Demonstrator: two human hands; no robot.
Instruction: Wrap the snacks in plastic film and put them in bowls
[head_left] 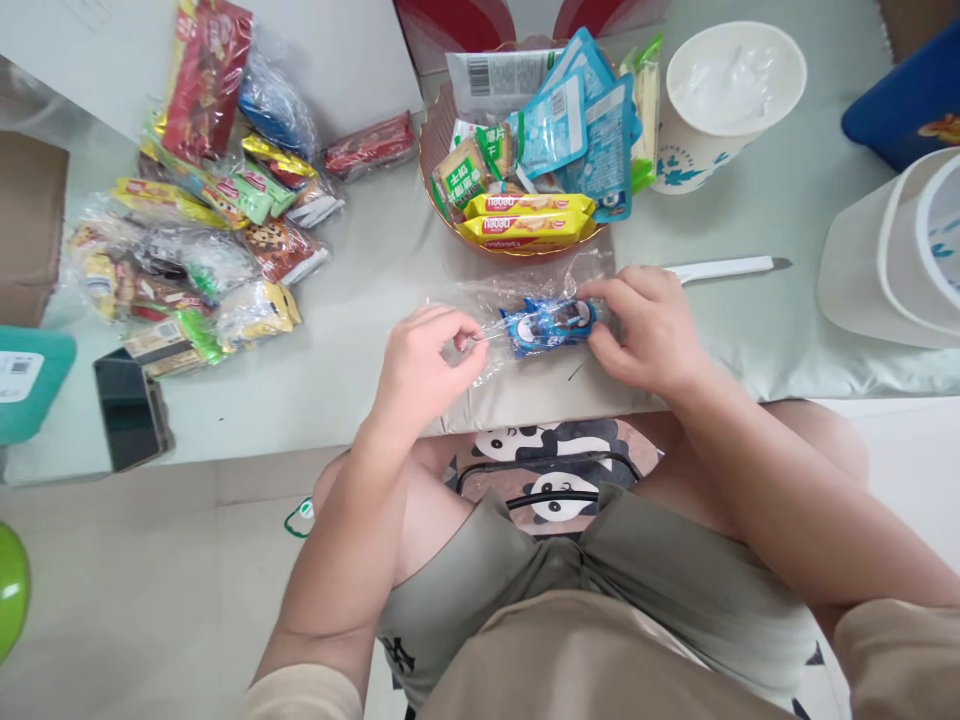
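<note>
A clear plastic bag (487, 295) lies near the front edge of the table, with a small blue printed packet (551, 325) in or under its film. My left hand (431, 365) pinches the bag's film at its left side, pulling it taut in a thin strand. Thumb and fingers of my right hand (649, 325) close on the right end of the blue packet. Just behind stands a gold-rimmed glass bowl (517, 250) holding yellow wafer packs (529, 225), green-labelled cracker packs (465, 170) and light blue pouches (574, 130).
Many loose snack packs (217, 200) are heaped at left, beside a phone (131, 410) and a teal box (34, 380). A white-handled knife (727, 268) lies right of my hand. A paper cup (731, 90) and a white plastic container (862, 250) stand at right.
</note>
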